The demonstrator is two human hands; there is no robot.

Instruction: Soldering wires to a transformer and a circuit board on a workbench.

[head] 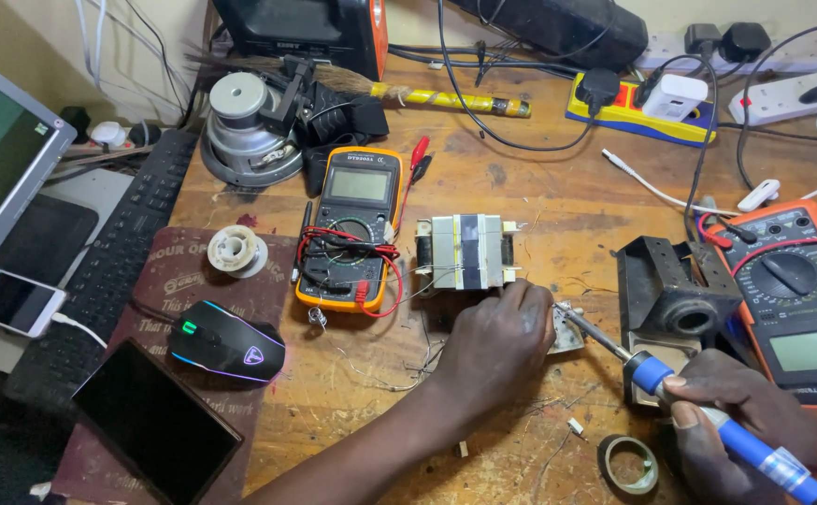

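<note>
Soldering iron [708, 423] blue handle, multimeter [351, 227] yellow-orange casing with red leads, transformer [465, 252] silver with black band, mouse [226, 341] black with multicoloured glow, power strip [637, 114] yellow and blue.

Left hand [497, 341] rested on scarred wooden bench [558, 201], fingers just below small grey laminated transformer [465, 252]. Right hand [731, 425] gripped blue-handled soldering iron [708, 416], tip aimed toward left fingers. Yellow-cased digital multimeter [352, 227] lay left of transformer; black metal iron stand [672, 295] to its right.

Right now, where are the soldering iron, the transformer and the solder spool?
Soldering iron [708, 416], head view, blue handle.
Transformer [465, 251], head view, taped middle.
Solder spool [236, 250], head view, top flange.
</note>
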